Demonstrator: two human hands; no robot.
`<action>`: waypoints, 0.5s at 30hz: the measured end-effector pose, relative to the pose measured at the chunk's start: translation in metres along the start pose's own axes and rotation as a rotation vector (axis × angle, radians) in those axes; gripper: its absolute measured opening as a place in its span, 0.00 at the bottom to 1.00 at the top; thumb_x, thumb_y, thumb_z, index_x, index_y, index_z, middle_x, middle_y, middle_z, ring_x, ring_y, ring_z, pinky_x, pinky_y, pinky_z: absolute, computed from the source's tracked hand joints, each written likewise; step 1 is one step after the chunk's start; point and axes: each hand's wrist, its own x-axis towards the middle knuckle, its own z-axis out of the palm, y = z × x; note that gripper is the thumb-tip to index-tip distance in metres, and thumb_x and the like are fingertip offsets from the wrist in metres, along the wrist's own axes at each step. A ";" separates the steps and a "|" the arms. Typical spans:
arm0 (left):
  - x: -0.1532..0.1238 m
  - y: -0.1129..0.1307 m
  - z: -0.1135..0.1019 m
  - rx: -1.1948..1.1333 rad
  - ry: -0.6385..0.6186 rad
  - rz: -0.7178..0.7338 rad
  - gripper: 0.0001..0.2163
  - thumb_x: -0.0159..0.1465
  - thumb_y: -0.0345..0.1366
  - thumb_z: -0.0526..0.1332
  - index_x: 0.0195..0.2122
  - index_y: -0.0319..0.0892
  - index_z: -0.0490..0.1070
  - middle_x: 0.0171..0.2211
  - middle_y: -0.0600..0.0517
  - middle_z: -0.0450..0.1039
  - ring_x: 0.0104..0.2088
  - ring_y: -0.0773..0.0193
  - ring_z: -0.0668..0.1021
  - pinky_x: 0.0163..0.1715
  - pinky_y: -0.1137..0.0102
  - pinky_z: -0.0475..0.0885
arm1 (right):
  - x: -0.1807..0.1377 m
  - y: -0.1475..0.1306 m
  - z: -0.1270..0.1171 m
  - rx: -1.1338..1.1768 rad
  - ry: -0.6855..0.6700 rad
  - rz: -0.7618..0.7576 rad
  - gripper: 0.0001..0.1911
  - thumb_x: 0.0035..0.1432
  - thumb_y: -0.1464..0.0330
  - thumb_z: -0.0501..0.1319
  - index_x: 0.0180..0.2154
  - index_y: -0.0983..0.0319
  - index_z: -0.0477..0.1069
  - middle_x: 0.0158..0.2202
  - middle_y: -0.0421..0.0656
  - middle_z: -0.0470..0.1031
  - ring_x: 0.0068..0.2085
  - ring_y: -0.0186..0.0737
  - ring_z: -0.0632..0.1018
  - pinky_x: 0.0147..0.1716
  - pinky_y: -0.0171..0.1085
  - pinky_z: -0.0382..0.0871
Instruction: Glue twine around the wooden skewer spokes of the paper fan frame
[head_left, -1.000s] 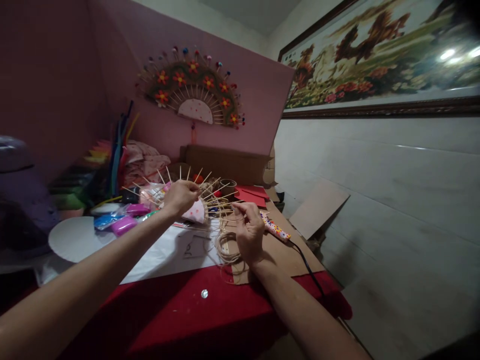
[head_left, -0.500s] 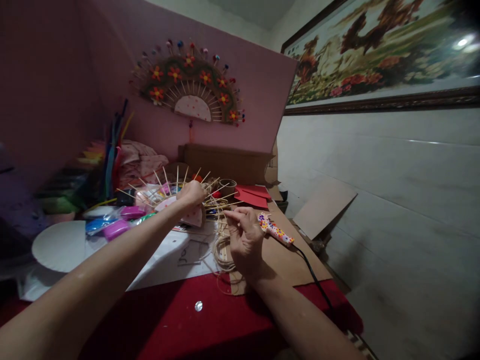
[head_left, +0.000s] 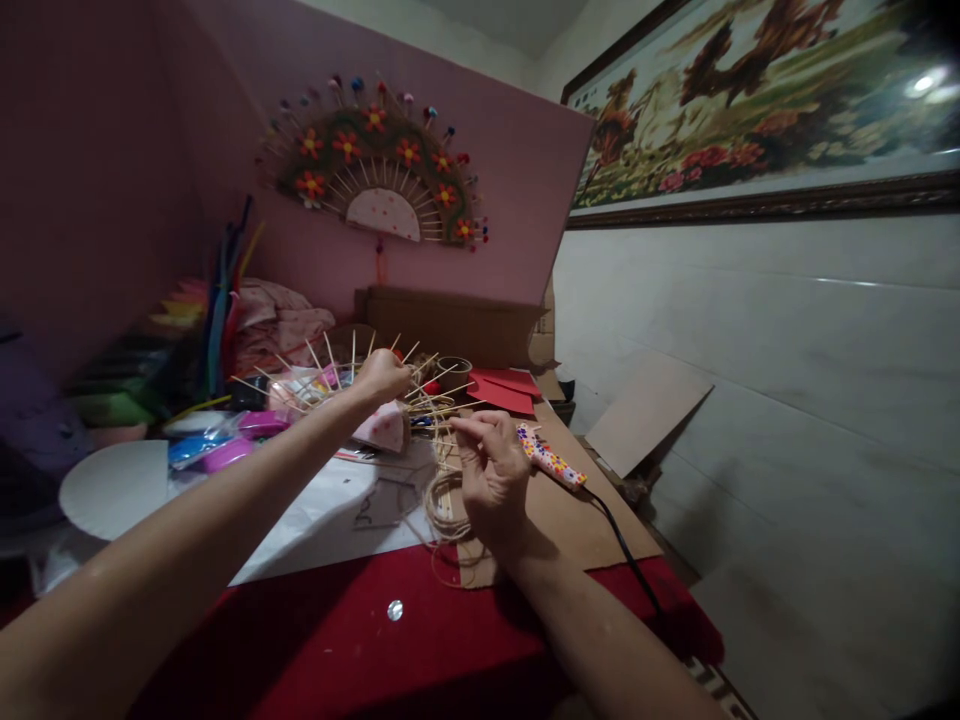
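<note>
My left hand [head_left: 381,377] is closed over the top of a half-made fan [head_left: 375,410] of thin wooden skewers spreading from a pink dotted half-disc, held upright above the table. My right hand [head_left: 491,470] is just right of it, its fingers pinched on a thin tan twine that runs toward the skewers. A loose coil of the same twine [head_left: 448,505] lies on the table below my right hand. A glue gun [head_left: 550,458] with a coloured dotted body and a black cord lies on brown cardboard right beside my right hand.
A finished fan with red flowers [head_left: 379,165] hangs on the pink board behind. White paper [head_left: 330,510], a white round plate [head_left: 112,485], coloured clay tubs [head_left: 225,450], pipe cleaners [head_left: 225,300], red card [head_left: 502,392] and a cardboard box [head_left: 450,325] crowd the red-covered table [head_left: 360,640].
My left hand has shifted slightly right and up on the skewer fan. My right hand has drawn in a little toward the fan, still pinching the twine.
</note>
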 end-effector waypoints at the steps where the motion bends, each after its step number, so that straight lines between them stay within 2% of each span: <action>1: -0.003 0.003 -0.004 -0.028 0.007 0.025 0.12 0.51 0.36 0.61 0.13 0.40 0.71 0.07 0.51 0.61 0.14 0.64 0.67 0.17 0.70 0.60 | 0.000 0.000 0.000 0.001 0.008 0.005 0.11 0.60 0.75 0.55 0.40 0.57 0.73 0.36 0.43 0.68 0.39 0.37 0.72 0.38 0.38 0.69; 6: -0.020 0.019 -0.023 -0.086 0.005 0.146 0.12 0.55 0.37 0.57 0.22 0.37 0.75 0.09 0.53 0.63 0.10 0.70 0.62 0.14 0.72 0.57 | 0.000 0.001 0.000 -0.003 0.019 0.012 0.10 0.60 0.74 0.55 0.40 0.57 0.73 0.36 0.43 0.68 0.39 0.38 0.72 0.37 0.38 0.69; 9: -0.022 0.019 -0.026 0.010 -0.029 0.193 0.13 0.57 0.37 0.55 0.26 0.37 0.77 0.11 0.52 0.66 0.12 0.69 0.64 0.16 0.72 0.59 | 0.000 0.002 0.001 0.001 0.011 0.009 0.10 0.60 0.74 0.55 0.40 0.57 0.73 0.36 0.43 0.68 0.39 0.37 0.72 0.38 0.38 0.69; 11: -0.020 0.013 -0.024 0.134 -0.048 0.217 0.11 0.56 0.37 0.57 0.27 0.40 0.78 0.15 0.50 0.70 0.16 0.65 0.70 0.20 0.71 0.62 | 0.000 0.002 0.001 -0.002 0.004 0.002 0.10 0.60 0.74 0.56 0.40 0.58 0.73 0.36 0.43 0.68 0.39 0.37 0.72 0.38 0.38 0.69; 13: -0.015 0.006 -0.022 0.272 -0.057 0.248 0.09 0.54 0.36 0.59 0.30 0.44 0.79 0.21 0.48 0.75 0.25 0.58 0.76 0.27 0.69 0.65 | 0.001 0.002 0.001 -0.010 -0.001 -0.005 0.10 0.60 0.74 0.55 0.39 0.58 0.73 0.36 0.43 0.68 0.38 0.37 0.72 0.37 0.38 0.69; 15: -0.008 -0.001 -0.019 0.394 -0.082 0.287 0.09 0.53 0.36 0.60 0.30 0.48 0.80 0.28 0.47 0.78 0.34 0.52 0.78 0.33 0.66 0.66 | 0.001 0.001 0.001 -0.012 -0.005 -0.008 0.10 0.60 0.74 0.55 0.39 0.59 0.73 0.36 0.43 0.68 0.38 0.36 0.72 0.37 0.37 0.69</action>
